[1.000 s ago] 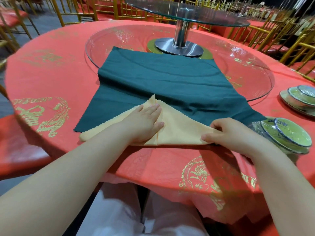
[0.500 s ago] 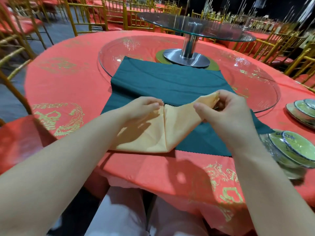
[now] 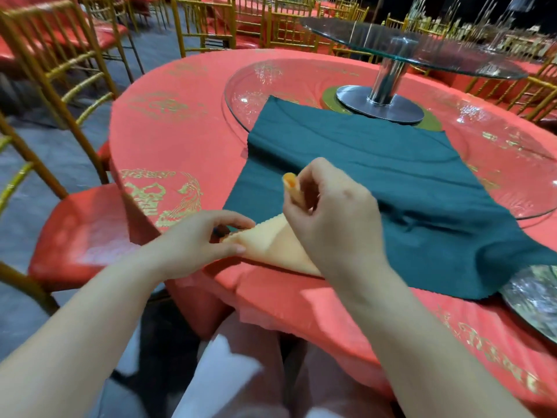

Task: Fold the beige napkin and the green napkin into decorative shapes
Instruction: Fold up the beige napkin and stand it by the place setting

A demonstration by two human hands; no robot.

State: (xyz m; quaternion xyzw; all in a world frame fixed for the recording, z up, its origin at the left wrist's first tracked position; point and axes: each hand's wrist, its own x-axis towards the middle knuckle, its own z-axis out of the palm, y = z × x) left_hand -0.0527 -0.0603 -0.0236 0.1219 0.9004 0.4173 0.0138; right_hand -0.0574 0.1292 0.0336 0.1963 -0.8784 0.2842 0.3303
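Red cloth [image 3: 187,140] with gold print covers the round table at your lap, in a hall of gold-framed chairs [image 3: 60,61]. Low in the frame your left hand [image 3: 199,239] pinches the beige napkin [image 3: 271,245] by its left corner at the table edge. Your right hand [image 3: 331,218] grips its other corner, lifted over the green napkin [image 3: 376,182]. The green one lies spread beyond, its far end on the glass turntable [image 3: 238,95], near a metal stand [image 3: 388,76]. Blurred dishes [image 3: 536,297] sit lower right.
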